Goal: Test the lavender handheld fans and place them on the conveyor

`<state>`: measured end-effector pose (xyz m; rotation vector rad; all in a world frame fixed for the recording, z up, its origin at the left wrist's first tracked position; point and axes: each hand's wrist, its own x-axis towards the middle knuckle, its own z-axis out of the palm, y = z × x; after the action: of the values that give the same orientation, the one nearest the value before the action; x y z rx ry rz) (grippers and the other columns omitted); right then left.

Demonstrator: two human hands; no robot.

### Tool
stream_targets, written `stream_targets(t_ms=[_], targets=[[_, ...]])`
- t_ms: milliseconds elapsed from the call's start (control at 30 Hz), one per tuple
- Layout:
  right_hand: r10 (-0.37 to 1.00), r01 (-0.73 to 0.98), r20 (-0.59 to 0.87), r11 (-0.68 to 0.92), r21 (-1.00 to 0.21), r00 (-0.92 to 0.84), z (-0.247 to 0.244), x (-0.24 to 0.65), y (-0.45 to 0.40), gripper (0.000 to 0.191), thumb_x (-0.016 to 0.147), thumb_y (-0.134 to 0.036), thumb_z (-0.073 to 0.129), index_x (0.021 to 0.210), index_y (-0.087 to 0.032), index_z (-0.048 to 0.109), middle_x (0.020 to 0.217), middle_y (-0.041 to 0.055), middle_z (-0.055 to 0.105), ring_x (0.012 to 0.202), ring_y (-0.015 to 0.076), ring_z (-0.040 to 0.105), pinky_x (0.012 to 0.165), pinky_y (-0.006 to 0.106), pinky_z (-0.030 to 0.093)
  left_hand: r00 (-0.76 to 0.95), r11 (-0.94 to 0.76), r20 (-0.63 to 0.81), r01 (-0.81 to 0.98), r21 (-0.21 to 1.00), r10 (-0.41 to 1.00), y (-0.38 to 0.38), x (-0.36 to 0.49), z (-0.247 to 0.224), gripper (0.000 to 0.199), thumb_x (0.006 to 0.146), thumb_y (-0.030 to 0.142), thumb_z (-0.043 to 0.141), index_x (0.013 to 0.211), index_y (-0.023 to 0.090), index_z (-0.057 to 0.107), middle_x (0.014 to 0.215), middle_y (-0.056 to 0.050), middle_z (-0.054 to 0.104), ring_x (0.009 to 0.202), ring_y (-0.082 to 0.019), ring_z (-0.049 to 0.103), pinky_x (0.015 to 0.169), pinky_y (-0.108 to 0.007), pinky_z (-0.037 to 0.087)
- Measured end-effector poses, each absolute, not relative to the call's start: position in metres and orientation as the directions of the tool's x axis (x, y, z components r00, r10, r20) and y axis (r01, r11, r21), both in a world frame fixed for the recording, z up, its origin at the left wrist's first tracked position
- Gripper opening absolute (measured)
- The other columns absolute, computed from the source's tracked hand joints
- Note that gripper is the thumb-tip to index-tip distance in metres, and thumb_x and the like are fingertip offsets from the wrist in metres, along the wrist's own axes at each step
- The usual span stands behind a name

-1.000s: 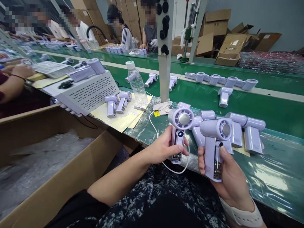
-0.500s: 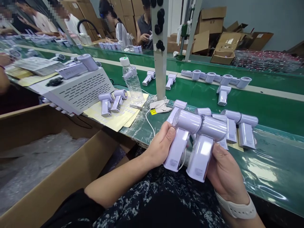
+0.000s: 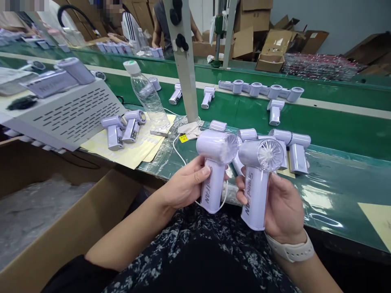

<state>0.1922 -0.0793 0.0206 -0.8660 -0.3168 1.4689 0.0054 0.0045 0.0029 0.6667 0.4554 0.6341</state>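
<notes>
My left hand [image 3: 186, 183] is wrapped round the handle of one lavender handheld fan [image 3: 214, 183], held upright above my lap. In my right hand [image 3: 284, 205] is a second lavender fan [image 3: 255, 195], its handle marked "Speed FAN" and its round grille turned partly toward me. The two fans are side by side, their heads close together. Behind them, several more lavender fans [image 3: 299, 152] lie on the bench by the green belt. A white cable [image 3: 178, 151] runs down near my left hand.
A plastic bottle [image 3: 149, 97] stands by a metal post [image 3: 185, 69]. Left are two fans on yellow sheets [image 3: 134, 156], a slotted metal box [image 3: 73, 114] and a carton [image 3: 76, 228] with clear film. More fans lie on the green belt [image 3: 244, 110]. People work across it.
Both fans have been turned, so their grille ends and handle lettering now show. The hands have moved slightly left in view, and the camera view has shifted right.
</notes>
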Motion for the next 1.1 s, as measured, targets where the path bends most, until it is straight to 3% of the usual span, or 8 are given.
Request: stream_targets(t_ms=[167, 333, 533, 733, 800, 900, 1000, 1100], targets=[[0.894, -0.624, -0.321, -0.062, -0.779, 0.312, 0.012, 0.198, -0.082, 0.024, 0.092, -0.045, 0.067, 0.107, -0.028, 0.076, 0.096, 0.0058, 0.077, 0.088, 0.0241, 0.072, 0.079, 0.040, 0.063, 0.642, 0.507, -0.193, -0.349, 0.788, 0.742, 0.006, 0.007, 0.003, 0.052, 0.080, 0.027, 0.089, 0.123, 0.022, 0.062, 0.114, -0.007, 0.070, 0.106, -0.022, 0.069, 0.090, -0.032, 0.055], [0.842, -0.626, -0.389, -0.081, -0.776, 0.374, 0.012, 0.196, -0.080, 0.033, 0.094, -0.037, 0.070, 0.126, -0.029, 0.071, 0.099, 0.0059, 0.081, 0.082, 0.0237, 0.077, 0.068, 0.037, 0.066, 0.653, 0.453, -0.132, -0.352, 0.819, 0.745, 0.003, 0.022, -0.004, 0.063, 0.070, 0.050, 0.094, 0.111, 0.022, 0.055, 0.110, -0.007, 0.068, 0.100, -0.021, 0.067, 0.082, -0.032, 0.057], [0.769, -0.603, -0.370, 0.025, -0.798, 0.521, 0.018, 0.215, -0.083, 0.036, 0.091, -0.029, 0.072, 0.127, -0.026, 0.071, 0.098, 0.0062, 0.082, 0.077, 0.0236, 0.078, 0.069, 0.038, 0.068, 0.705, 0.466, -0.131, -0.307, 0.830, 0.697, 0.009, 0.059, 0.003, 0.065, 0.069, 0.054, 0.093, 0.104, 0.022, 0.049, 0.111, -0.007, 0.065, 0.102, -0.023, 0.066, 0.085, -0.035, 0.054], [0.794, -0.433, -0.115, 0.199, -0.879, 0.597, 0.016, 0.233, -0.095, 0.026, 0.096, -0.033, 0.062, 0.118, -0.029, 0.074, 0.111, 0.0051, 0.079, 0.102, 0.0269, 0.075, 0.091, 0.044, 0.064, 0.756, 0.240, -0.053, -0.139, 0.961, 0.652, 0.019, 0.070, 0.029, 0.043, 0.080, 0.033, 0.085, 0.109, 0.021, 0.056, 0.117, -0.009, 0.065, 0.110, -0.024, 0.064, 0.090, -0.036, 0.053], [0.853, -0.245, 0.068, 0.224, -0.943, 0.518, 0.015, 0.230, -0.099, 0.024, 0.093, -0.030, 0.069, 0.117, -0.029, 0.073, 0.118, 0.0056, 0.078, 0.111, 0.0280, 0.073, 0.095, 0.043, 0.062, 0.743, 0.117, -0.010, -0.092, 0.989, 0.669, 0.020, 0.053, 0.030, 0.042, 0.080, 0.022, 0.080, 0.115, 0.021, 0.057, 0.118, -0.010, 0.068, 0.107, -0.025, 0.068, 0.090, -0.038, 0.055], [0.939, 0.088, 0.290, 0.278, -0.957, 0.184, 0.013, 0.217, -0.098, 0.050, 0.084, -0.014, 0.078, 0.129, -0.031, 0.064, 0.133, 0.0069, 0.072, 0.125, 0.0305, 0.068, 0.104, 0.044, 0.057, 0.675, -0.192, 0.184, -0.063, 0.979, 0.715, 0.015, 0.018, 0.020, 0.042, 0.079, 0.017, 0.079, 0.117, 0.021, 0.061, 0.119, -0.011, 0.074, 0.114, -0.030, 0.072, 0.098, -0.043, 0.056], [0.919, 0.169, 0.387, 0.395, -0.903, -0.077, 0.002, 0.205, -0.091, 0.069, 0.085, -0.016, 0.078, 0.146, -0.033, 0.051, 0.145, 0.0096, 0.064, 0.137, 0.0322, 0.059, 0.114, 0.049, 0.050, 0.562, -0.598, 0.515, -0.044, 0.800, 0.647, 0.009, -0.010, 0.002, 0.029, 0.091, 0.025, 0.074, 0.116, 0.023, 0.062, 0.123, -0.013, 0.076, 0.129, -0.030, 0.067, 0.119, -0.053, 0.044], [0.887, 0.217, 0.442, 0.461, -0.860, -0.134, -0.008, 0.208, -0.085, 0.089, 0.090, -0.027, 0.078, 0.164, -0.037, 0.028, 0.146, 0.0109, 0.063, 0.133, 0.0352, 0.062, 0.110, 0.052, 0.052, 0.497, -0.833, 0.724, -0.005, 0.553, 0.478, 0.009, -0.019, -0.007, 0.023, 0.100, 0.023, 0.063, 0.122, 0.027, 0.059, 0.124, -0.009, 0.077, 0.128, -0.024, 0.068, 0.124, -0.055, 0.039]])
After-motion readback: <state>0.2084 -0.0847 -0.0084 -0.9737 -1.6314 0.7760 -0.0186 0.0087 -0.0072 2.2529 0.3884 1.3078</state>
